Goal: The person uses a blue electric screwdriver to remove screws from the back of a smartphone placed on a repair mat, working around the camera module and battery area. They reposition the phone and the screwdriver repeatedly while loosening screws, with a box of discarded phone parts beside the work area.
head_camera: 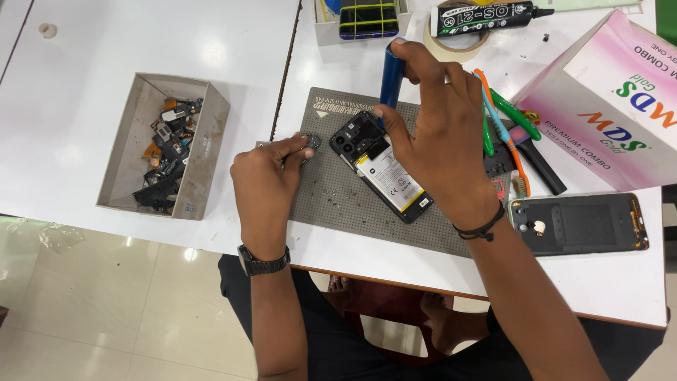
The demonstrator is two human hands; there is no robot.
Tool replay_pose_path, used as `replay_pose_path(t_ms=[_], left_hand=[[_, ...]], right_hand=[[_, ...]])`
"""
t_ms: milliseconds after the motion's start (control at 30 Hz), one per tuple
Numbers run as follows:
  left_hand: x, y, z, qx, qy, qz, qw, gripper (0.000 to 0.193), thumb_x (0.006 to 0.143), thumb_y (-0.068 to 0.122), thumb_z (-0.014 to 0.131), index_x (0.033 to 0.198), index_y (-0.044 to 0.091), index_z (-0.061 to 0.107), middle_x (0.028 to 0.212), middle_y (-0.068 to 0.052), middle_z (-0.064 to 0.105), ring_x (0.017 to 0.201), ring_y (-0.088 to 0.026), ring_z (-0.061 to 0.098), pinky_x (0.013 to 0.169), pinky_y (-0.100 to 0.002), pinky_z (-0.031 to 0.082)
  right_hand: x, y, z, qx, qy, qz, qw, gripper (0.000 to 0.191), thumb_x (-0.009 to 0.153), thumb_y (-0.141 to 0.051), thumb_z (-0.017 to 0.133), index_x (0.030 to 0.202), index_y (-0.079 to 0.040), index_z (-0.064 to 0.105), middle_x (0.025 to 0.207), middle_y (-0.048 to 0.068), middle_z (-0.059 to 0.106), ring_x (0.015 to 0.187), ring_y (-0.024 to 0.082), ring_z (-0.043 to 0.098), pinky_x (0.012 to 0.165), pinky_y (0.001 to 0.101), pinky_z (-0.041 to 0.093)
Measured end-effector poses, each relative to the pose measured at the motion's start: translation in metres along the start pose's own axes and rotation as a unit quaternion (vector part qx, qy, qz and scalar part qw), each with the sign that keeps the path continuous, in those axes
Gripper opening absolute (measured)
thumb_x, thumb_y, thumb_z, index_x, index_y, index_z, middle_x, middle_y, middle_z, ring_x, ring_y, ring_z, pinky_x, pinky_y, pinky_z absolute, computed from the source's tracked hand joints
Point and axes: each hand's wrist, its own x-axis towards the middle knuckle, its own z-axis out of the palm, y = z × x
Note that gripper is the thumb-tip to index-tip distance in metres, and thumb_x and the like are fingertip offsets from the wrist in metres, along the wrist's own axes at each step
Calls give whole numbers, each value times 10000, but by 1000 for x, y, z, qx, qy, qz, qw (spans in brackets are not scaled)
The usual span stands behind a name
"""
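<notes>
We grip a blue driver [392, 74] in our right hand [441, 134] over the opened phone [381, 167] mid-mat [331, 194], left hand [266, 176] pinching a small dark part [311, 142] at the mat's left edge, pink-white box [613, 106] at the table's right edge, grey parts box [166, 144] left

Bright, even overhead light; soft glare patches on the white surface [84, 106] left of the fingers, short soft shadows under them, focus sharp throughout, edges slightly stretched.

An opened phone [381, 166], battery exposed, lies diagonally on the grey mat, a blue screwdriver [392, 76] upright above it.
</notes>
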Motion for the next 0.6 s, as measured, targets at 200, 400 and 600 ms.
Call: replay_pose_path(t_ms=[200,400,600], left_hand=[[1,-1,1,-14,-4,-43,999,143,843,79,802,981,110,825,930,-97,790,720,-194,764,668,-292,573],[2,0,3,-5,19,3,1000,106,821,78,826,921,111,832,942,-89,794,742,-191,770,690,-281,584],[0,2,5,22,-28,-31,999,94,772,82,849,856,121,834,939,-75,794,676,-196,752,632,-298,567]], right_hand=[[0,-1,0,1,2,1,1000,648,1015,-224,845,1493,-109,423,1141,47,630,1040,222,569,1004,428,390],[0,0,3,3,7,-5,1000,638,1030,-228,838,1497,-113,419,1118,47,620,1019,225,561,991,424,391],[0,2,3,7,6,-6,1000,650,1028,-228,841,1500,-119,407,1102,50,617,999,221,562,942,417,395]])
